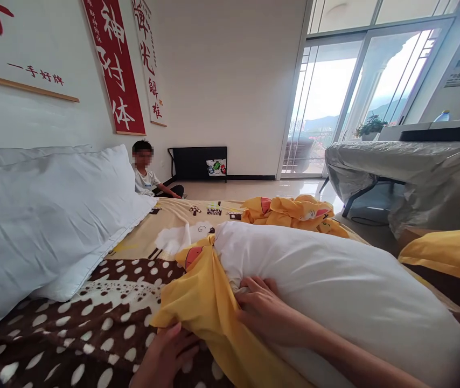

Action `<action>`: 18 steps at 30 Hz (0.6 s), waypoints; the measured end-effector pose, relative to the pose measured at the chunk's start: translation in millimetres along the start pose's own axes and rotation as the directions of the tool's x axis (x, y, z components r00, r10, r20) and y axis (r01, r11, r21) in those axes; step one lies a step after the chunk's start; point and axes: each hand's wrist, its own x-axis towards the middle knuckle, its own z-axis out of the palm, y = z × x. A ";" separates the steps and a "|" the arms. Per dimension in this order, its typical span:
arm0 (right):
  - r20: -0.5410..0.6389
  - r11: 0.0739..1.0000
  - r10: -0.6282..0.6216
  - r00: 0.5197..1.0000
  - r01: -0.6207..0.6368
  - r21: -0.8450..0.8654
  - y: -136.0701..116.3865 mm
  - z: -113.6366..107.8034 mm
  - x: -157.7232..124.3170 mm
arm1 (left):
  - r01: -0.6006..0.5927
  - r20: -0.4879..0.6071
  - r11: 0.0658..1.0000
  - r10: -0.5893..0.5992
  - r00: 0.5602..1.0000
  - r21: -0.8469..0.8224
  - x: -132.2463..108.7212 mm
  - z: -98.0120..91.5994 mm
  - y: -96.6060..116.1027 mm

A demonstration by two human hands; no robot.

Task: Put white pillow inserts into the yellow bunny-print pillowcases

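Observation:
A plump white pillow (335, 275) lies across the bed, its near left end tucked partly into a yellow pillowcase (201, 285). My right hand (268, 310) grips the pillow's end at the mouth of the case, fingers curled into the white cloth. At the lower middle, my left hand (167, 350) is at the pillowcase's left edge, its thumb and fingers bent against the yellow cloth. Part of the case runs under my right forearm and out of the bottom of the view.
White pillows (52, 215) are piled at the left. Another yellow cloth (294, 213) lies crumpled at the bed's far edge. A seated person (147, 172) is on the floor beyond. At the right stand a plastic-covered table (408, 156) and a box with yellow fabric (448, 253).

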 end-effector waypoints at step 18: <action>-0.474 0.991 0.076 0.877 -0.013 0.136 -11.9 -15.2 -24.6 | -0.474 -0.241 0.874 0.485 0.841 0.104 115.6 111.8 95.3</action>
